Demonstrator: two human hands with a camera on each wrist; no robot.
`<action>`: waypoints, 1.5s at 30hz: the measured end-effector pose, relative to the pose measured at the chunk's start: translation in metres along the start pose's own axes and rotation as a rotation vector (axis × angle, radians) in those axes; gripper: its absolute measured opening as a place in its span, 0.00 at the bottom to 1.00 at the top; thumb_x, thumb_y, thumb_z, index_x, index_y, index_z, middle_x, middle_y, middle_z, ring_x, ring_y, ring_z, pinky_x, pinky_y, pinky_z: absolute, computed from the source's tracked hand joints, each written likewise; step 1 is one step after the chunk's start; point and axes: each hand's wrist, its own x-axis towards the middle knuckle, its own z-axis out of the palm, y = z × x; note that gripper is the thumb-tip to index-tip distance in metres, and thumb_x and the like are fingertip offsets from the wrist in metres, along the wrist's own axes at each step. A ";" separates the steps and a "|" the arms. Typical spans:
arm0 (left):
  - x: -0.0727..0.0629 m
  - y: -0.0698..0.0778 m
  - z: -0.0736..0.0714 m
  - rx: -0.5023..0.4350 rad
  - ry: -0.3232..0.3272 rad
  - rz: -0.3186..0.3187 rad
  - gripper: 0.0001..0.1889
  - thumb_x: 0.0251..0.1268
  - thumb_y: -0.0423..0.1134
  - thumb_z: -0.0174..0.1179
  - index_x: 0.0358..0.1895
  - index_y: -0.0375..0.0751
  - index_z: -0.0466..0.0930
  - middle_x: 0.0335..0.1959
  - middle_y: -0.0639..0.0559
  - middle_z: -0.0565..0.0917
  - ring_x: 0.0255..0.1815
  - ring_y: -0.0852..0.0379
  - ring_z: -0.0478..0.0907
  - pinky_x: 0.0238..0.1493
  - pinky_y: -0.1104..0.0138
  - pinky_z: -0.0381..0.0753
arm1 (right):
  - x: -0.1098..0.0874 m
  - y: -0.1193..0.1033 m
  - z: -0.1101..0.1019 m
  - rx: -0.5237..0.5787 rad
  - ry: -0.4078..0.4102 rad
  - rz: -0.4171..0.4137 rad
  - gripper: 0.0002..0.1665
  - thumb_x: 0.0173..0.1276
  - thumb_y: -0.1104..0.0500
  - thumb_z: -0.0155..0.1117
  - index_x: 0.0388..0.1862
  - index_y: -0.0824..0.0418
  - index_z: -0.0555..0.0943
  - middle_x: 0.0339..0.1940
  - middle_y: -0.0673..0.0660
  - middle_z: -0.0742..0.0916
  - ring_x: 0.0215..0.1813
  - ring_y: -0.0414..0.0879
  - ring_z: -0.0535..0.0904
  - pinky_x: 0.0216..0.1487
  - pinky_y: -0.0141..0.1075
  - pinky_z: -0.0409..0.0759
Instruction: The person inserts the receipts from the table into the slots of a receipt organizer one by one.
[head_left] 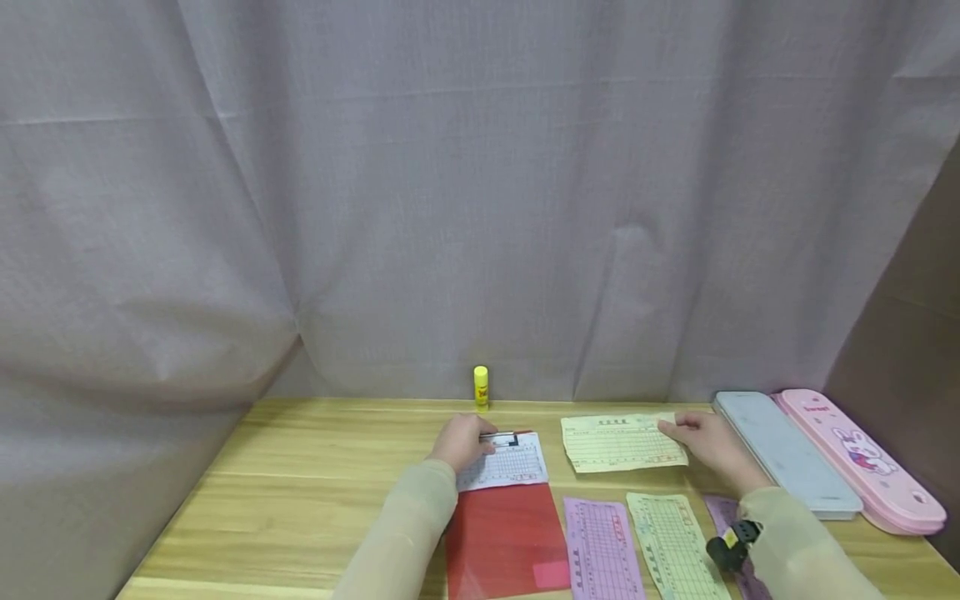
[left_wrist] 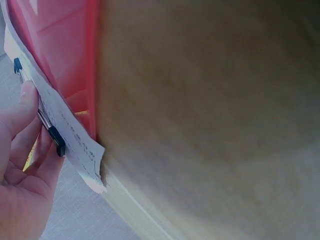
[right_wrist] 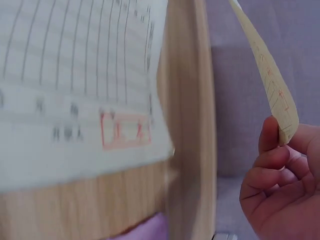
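My left hand (head_left: 459, 442) is at the top of a red clipboard (head_left: 502, 533), gripping its metal clip (left_wrist: 45, 120). The thumb presses on the clip from the front, with fingers behind. Under the clip lies a white printed form (head_left: 513, 465), covering the upper part of the board. Off to the right, my right hand (head_left: 716, 446) pinches the right edge of a yellow printed form (head_left: 618, 442) between thumb and fingers. That form is held up above the table, and seen nearly edge-on in the right wrist view.
Nearer me lie a purple form (head_left: 603, 546), another yellow form (head_left: 675, 542) and a second purple form (head_left: 722, 510), partly under my right sleeve. A yellow glue stick (head_left: 481, 388) stands at the back. At right are a grey case (head_left: 787, 454) and a pink pencil case (head_left: 862, 458).
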 end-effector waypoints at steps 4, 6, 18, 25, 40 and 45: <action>0.000 -0.001 0.001 0.000 0.007 0.006 0.13 0.48 0.39 0.72 0.40 0.46 0.88 0.37 0.56 0.88 0.42 0.56 0.83 0.47 0.64 0.80 | -0.001 -0.007 0.006 0.048 -0.018 -0.023 0.23 0.70 0.46 0.57 0.22 0.61 0.71 0.18 0.49 0.69 0.23 0.41 0.63 0.24 0.34 0.63; 0.001 -0.001 0.001 0.009 0.013 0.014 0.12 0.48 0.39 0.72 0.40 0.47 0.88 0.37 0.56 0.88 0.42 0.56 0.83 0.46 0.65 0.80 | -0.002 -0.010 0.008 0.071 -0.035 -0.026 0.24 0.70 0.47 0.57 0.20 0.59 0.67 0.16 0.48 0.68 0.21 0.40 0.61 0.22 0.33 0.62; 0.000 0.002 -0.001 0.019 0.010 0.012 0.12 0.48 0.40 0.72 0.39 0.45 0.88 0.36 0.55 0.88 0.42 0.55 0.83 0.47 0.64 0.80 | -0.012 -0.029 0.023 0.161 -0.108 0.025 0.17 0.69 0.51 0.59 0.26 0.63 0.76 0.15 0.46 0.69 0.21 0.39 0.64 0.21 0.31 0.65; 0.000 0.001 -0.001 0.013 -0.001 -0.001 0.12 0.49 0.39 0.72 0.40 0.46 0.88 0.37 0.56 0.88 0.42 0.55 0.83 0.47 0.64 0.80 | -0.014 -0.036 0.034 0.189 -0.124 0.036 0.17 0.68 0.52 0.60 0.23 0.62 0.75 0.13 0.46 0.68 0.19 0.39 0.63 0.21 0.31 0.65; 0.000 0.001 0.000 0.010 0.004 0.007 0.12 0.49 0.39 0.72 0.40 0.45 0.88 0.38 0.55 0.88 0.43 0.55 0.83 0.48 0.63 0.80 | -0.025 -0.059 0.058 0.209 -0.146 0.072 0.15 0.67 0.54 0.61 0.27 0.64 0.78 0.17 0.47 0.73 0.22 0.40 0.66 0.22 0.31 0.66; 0.000 0.001 -0.001 0.002 -0.009 -0.009 0.12 0.50 0.39 0.71 0.41 0.46 0.88 0.38 0.55 0.88 0.43 0.54 0.83 0.48 0.63 0.80 | -0.026 -0.066 0.069 0.249 -0.138 0.077 0.14 0.66 0.57 0.62 0.24 0.64 0.77 0.15 0.46 0.72 0.19 0.38 0.65 0.19 0.28 0.65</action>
